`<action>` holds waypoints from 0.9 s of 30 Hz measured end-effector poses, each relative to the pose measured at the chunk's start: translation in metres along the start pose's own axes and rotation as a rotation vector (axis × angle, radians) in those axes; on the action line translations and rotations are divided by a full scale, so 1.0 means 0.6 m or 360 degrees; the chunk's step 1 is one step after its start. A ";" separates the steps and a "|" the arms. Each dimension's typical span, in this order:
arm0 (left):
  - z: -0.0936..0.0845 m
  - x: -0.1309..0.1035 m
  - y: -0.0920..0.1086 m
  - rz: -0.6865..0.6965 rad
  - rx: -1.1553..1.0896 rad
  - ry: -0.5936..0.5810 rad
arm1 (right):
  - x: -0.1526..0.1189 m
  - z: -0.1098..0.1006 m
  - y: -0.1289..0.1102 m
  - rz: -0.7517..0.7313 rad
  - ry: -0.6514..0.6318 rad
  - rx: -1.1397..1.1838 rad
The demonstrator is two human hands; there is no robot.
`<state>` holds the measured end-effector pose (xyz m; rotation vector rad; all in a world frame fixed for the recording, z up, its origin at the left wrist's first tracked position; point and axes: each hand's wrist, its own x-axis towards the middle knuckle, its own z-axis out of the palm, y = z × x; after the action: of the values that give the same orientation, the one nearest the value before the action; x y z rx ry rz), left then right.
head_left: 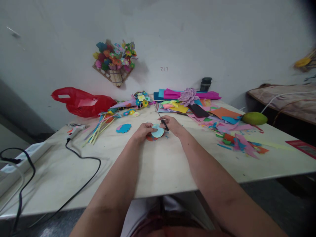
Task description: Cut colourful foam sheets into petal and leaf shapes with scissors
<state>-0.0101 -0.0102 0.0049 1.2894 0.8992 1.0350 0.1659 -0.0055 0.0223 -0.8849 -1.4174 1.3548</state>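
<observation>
Between the fingers of my left hand (143, 131) is a light blue paper circle (158, 131), held just above the table. My right hand (171, 124) grips a pair of scissors (164, 124) with dark handles, the blades pointing away and slightly left. The scissors are right beside the circle; I cannot tell whether they touch it. Under the circle an orange-red paper piece (151, 139) shows in part. Small blue scraps lie near my right hand. Left of my hands rests a blue scalloped paper shape (124, 128).
A hot glue gun (75, 131) with a black cord, a power strip (27, 154) and thin paper sticks (96, 131) are on the left. A red plastic bag (86, 103) stands behind them. Paper scraps (240, 143), a dark phone-like slab (198, 111) and a green mango-like fruit (254, 118) lie right.
</observation>
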 end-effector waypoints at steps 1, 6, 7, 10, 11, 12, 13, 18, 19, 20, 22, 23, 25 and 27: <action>0.000 0.000 0.001 0.0012 -0.0019 0.0015 | 0.000 0.000 -0.001 0.0001 0.0023 0.0003; 0.003 -0.001 0.007 0.0076 -0.0153 0.0123 | 0.000 0.004 -0.003 0.0016 0.0112 -0.0016; 0.004 -0.001 0.008 0.0075 -0.0168 0.0133 | 0.000 0.005 -0.002 0.0023 0.0126 -0.0020; 0.006 -0.002 0.011 0.0081 -0.0199 0.0148 | 0.001 0.008 -0.001 0.0045 0.0159 -0.0019; 0.006 -0.002 0.011 0.0084 -0.0204 0.0152 | 0.001 0.008 -0.001 0.0052 0.0169 -0.0019; 0.006 -0.001 0.010 0.0088 -0.0205 0.0159 | 0.001 0.009 -0.001 0.0059 0.0175 -0.0021; 0.006 -0.001 0.010 0.0089 -0.0202 0.0167 | 0.001 0.009 -0.001 0.0064 0.0181 -0.0025; 0.002 0.004 0.003 0.0077 -0.0160 0.0174 | -0.001 0.009 -0.001 0.0057 0.0191 -0.0008; 0.001 0.004 0.002 0.0072 -0.0157 0.0166 | -0.001 0.009 -0.001 0.0052 0.0192 -0.0002; 0.001 0.004 0.002 0.0073 -0.0158 0.0162 | 0.000 0.009 -0.001 0.0048 0.0192 -0.0005; 0.001 0.004 0.004 0.0086 -0.0170 0.0181 | 0.001 0.007 0.000 0.0051 0.0188 -0.0035; 0.002 0.003 0.005 0.0103 -0.0187 0.0213 | 0.002 0.005 0.001 0.0062 0.0179 -0.0055; 0.005 0.000 0.010 0.0143 -0.0240 0.0304 | 0.004 0.001 0.004 0.0098 0.0156 -0.0088; 0.006 -0.001 0.015 0.0178 -0.0302 0.0392 | 0.005 -0.003 0.007 0.0131 0.0118 -0.0101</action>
<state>-0.0076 -0.0122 0.0139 1.0782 0.8957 1.3559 0.1663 -0.0016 0.0187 -1.0345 -1.3866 1.3304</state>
